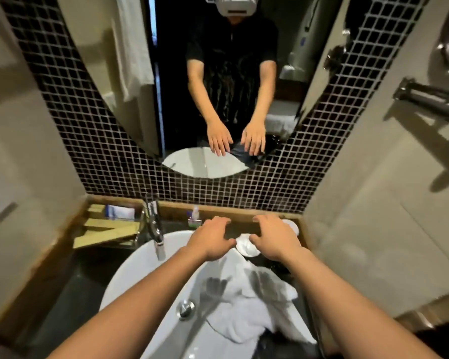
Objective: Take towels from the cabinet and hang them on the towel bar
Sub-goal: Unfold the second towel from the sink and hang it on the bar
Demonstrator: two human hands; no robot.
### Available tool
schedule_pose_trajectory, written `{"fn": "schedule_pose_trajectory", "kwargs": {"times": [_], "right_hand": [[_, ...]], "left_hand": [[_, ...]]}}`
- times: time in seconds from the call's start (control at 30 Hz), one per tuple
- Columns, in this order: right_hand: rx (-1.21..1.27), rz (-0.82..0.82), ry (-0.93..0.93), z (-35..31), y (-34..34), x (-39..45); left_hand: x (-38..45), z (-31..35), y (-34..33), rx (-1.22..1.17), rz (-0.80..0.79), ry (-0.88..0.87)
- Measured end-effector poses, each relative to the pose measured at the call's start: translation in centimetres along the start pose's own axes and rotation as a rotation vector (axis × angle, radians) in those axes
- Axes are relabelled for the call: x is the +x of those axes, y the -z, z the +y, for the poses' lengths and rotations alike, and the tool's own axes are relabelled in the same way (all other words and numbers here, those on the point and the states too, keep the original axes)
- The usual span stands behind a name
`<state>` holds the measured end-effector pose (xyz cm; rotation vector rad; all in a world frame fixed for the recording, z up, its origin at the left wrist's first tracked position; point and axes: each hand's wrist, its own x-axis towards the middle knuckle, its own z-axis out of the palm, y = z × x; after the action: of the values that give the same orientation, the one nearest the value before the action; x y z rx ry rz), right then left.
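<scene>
A crumpled white towel (246, 314) lies across the right side of the white sink basin (143, 270) and the dark counter. My left hand (211, 239) and my right hand (275, 238) hover side by side above it, palms down, fingers spread, holding nothing. Their shadows fall on the towel. A rolled white cloth (246, 246) sits on the counter between the two hands. A chrome bar fitting (430, 99) juts from the right wall. No cabinet shows.
A chrome tap (156, 234) stands at the basin's left rear. A tray of amenity boxes (109, 226) and a small bottle (195, 216) sit on the wooden ledge. The oval mirror (218, 81) reflects a person with both arms stretched out and a white towel hanging behind.
</scene>
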<state>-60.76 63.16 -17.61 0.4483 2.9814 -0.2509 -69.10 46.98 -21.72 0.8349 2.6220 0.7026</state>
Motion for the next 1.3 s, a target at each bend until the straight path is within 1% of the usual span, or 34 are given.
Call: {"fn": "schedule_pose_trajectory", "kwargs": {"times": [0.13,0.27,0.37,0.47,0.53,0.63,0.83,0.97,1.1,1.17,1.27,1.3], "right_hand": [[0.032,-0.072,-0.094,4.6,-3.3,-2.2],[0.058,-0.178,-0.097,7.4,-7.2,-3.0],[0.073,-0.247,-0.086,8.6,-10.0,-2.9],[0.088,-0.318,-0.097,9.1,-12.5,-2.8],[0.101,-0.327,-0.106,9.4,-13.8,-2.3],[0.172,-0.287,-0.149,9.7,-15.3,-1.4],[0.2,-0.232,-0.157,9.8,-17.2,-0.9],[0.252,-0.139,-0.192,9.6,-16.7,-1.9],[0.15,-0.092,-0.14,8.9,-16.0,-2.5],[0.138,-0.027,-0.144,8.3,-15.1,-2.3],[0.212,0.13,-0.199,7.4,-12.6,-1.8],[0.233,0.159,-0.201,7.2,-11.6,-1.5]], "left_hand": [[0.6,2.5,-5.0,0.016,-0.102,-0.034],[0.5,3.3,-8.8,0.038,-0.165,-0.006],[0.0,2.6,-11.1,0.034,-0.199,0.051],[-0.4,1.0,-13.0,0.052,-0.273,0.106],[-0.2,0.0,-13.9,0.082,-0.306,0.109],[0.9,-0.9,-15.3,0.027,-0.299,0.087],[3.4,-0.4,-17.3,-0.008,-0.177,0.003],[4.2,-0.2,-16.6,-0.028,-0.096,-0.085],[4.6,0.0,-14.6,-0.139,-0.065,-0.101],[4.5,0.2,-13.5,-0.175,-0.051,-0.118],[4.3,0.4,-11.5,-0.183,-0.025,-0.125],[4.4,0.5,-10.9,-0.183,-0.022,-0.139]]}}
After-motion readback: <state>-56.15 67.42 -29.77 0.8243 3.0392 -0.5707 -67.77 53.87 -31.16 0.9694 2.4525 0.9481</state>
